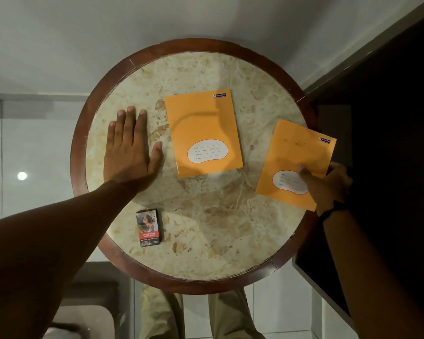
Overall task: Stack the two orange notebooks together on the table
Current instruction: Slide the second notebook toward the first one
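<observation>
One orange notebook [202, 132] lies flat near the middle of the round marble table [206, 228], its white label toward me. A second orange notebook [295, 157] sits at the table's right edge, tilted clockwise and partly over the rim. My right hand [328, 184] grips its lower right corner, thumb on the cover by the white label. My left hand [130, 152] rests flat on the tabletop, fingers spread, to the left of the middle notebook and not touching it.
A cigarette pack [148, 228] lies on the near left part of the table. A dark wooden rim [78, 143] rings the tabletop. Dark furniture [377, 118] stands close on the right. My legs show below the table's near edge.
</observation>
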